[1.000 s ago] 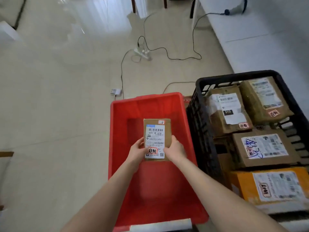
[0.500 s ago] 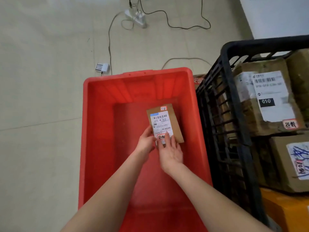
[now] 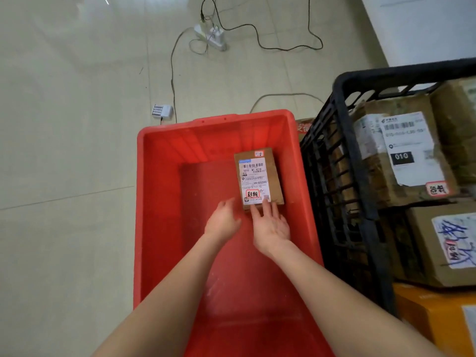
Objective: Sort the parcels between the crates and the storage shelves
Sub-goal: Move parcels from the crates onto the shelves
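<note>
A small brown parcel (image 3: 260, 176) with a white barcode label lies flat on the floor of the red crate (image 3: 159, 202), near its far right corner. My right hand (image 3: 270, 222) is open, its straight fingertips touching the parcel's near edge. My left hand (image 3: 222, 220) hovers open just left of the parcel, apart from it. To the right stands a black lattice crate (image 3: 342, 161) packed with several brown parcels (image 3: 401, 153) and an orange box (image 3: 435, 318).
A power strip (image 3: 211, 36) with black cables (image 3: 257, 39) lies on the tiled floor beyond the red crate. A small charger with batteries (image 3: 162, 110) sits near the crate's far left corner. A white wall or cabinet (image 3: 425, 27) rises at the upper right.
The parcel was held by both hands above the red crate, went down into it and now lies on its floor. Both hands have let go and opened.
</note>
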Motion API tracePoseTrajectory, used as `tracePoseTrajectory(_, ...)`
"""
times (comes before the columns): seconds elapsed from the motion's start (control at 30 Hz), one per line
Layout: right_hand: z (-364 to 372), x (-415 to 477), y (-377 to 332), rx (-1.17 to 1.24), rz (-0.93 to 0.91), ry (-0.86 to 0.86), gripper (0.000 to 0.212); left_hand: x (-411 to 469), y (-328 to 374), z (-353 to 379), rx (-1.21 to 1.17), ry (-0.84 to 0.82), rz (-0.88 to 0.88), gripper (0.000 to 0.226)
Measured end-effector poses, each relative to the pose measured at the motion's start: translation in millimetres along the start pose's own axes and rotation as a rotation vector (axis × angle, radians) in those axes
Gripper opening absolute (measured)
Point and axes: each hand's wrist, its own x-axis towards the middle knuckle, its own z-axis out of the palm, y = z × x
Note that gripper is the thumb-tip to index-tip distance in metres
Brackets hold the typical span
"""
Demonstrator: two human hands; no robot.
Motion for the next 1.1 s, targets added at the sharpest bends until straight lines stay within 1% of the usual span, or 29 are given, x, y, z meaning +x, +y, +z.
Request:
tracePoseTrajectory(0.03, -2.7, -12.0, 0.3, 0.002, 0.007, -0.003, 0.085, -13.2, -3.2, -0.8, 0.173, -0.015, 0.009, 0.070)
tracePoseTrajectory(0.07, -6.4, -24.1, 0.4, 0.008, 0.015, -0.007, 0.087, -26.4, -4.3, -2.1, 0.281, -0.031, 0.013, 0.073)
tracePoseTrajectory(0.13, -20.0, -48.6, 0.8, 0.029, 0.034, -0.006, 0.086, -52.0, 1.9, -8.5, 0.393, -0.038, 0.037, 0.075)
tracePoseTrajectory(0.23, -52.0, -89.6, 1.5, 0.070, 0.052, 0.016, 0.084, -87.9, 27.1, -29.1, 0.471, -0.010, 0.098, 0.075)
tracePoseTrajectory(0.3, -74.7, -117.7, 2.7, 0.114, 0.070, 0.062, 0.083, -110.1, 49.3, -44.2, 0.498, 0.022, 0.151, 0.073)
tracePoseTrajectory(0.43, -113.9, -172.3, 11.4, 0.221, 0.097, 0.187, 0.074, -146.2, 96.3, -67.8, 0.585, 0.131, 0.332, 0.062)
tracePoseTrajectory(0.53, -134.3, -212.2, 24.4, 0.272, 0.169, 0.284, 0.071, -171.8, 131.7, -77.8, 0.664, 0.165, 0.466, 0.057)
tracePoseTrajectory(0.63, -144.2, -255.2, 44.9, 0.292, 0.273, 0.371, 0.070, -201.5, 166.5, -77.4, 0.724, 0.161, 0.606, 0.063)
tracePoseTrajectory(0.83, -145.5, -357.1, 99.5, 0.345, 0.537, 0.528, 0.069, -269.9, 237.0, -42.6, 0.867, 0.139, 0.887, 0.067)
tracePoseTrajectory(0.97, -131.6, -434.5, 139.1, 0.377, 0.692, 0.600, 0.060, -325.9, 282.6, 3.4, 0.927, 0.113, 1.036, 0.067)
tracePoseTrajectory(1.1, -103.6, -516.3, 174.0, 0.444, 0.864, 0.696, 0.063, -392.9, 318.8, 56.7, 0.958, 0.065, 1.212, 0.065)
